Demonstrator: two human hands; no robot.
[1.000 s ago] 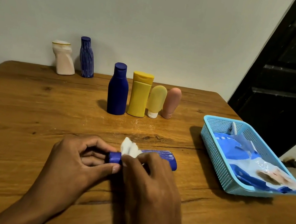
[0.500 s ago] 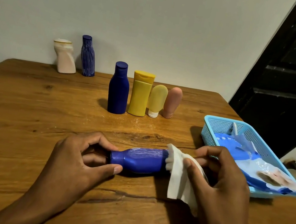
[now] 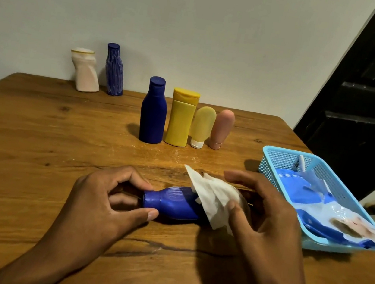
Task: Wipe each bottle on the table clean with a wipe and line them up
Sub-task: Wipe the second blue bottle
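A blue bottle (image 3: 172, 203) lies on its side on the wooden table (image 3: 35, 143), cap pointing left. My left hand (image 3: 104, 202) pinches its cap end between thumb and fingers. My right hand (image 3: 265, 216) holds a white wipe (image 3: 212, 196) wrapped over the bottle's right half, which it hides. Behind them, a row stands upright: a dark blue bottle (image 3: 154, 110), a yellow bottle (image 3: 181, 117), a pale yellow tube (image 3: 202, 127) and a pink tube (image 3: 221, 128).
At the far left by the wall stand a cream bottle (image 3: 85, 70) and a blue streaked bottle (image 3: 115, 69). A light blue basket (image 3: 276, 160) holding a wipes packet (image 3: 331, 216) sits at the right, near my right hand. A dark door is beyond.
My right hand with the wipe slid right along the bottle from its neck to its base end, then came back left over the body. The left hand stayed on the cap.
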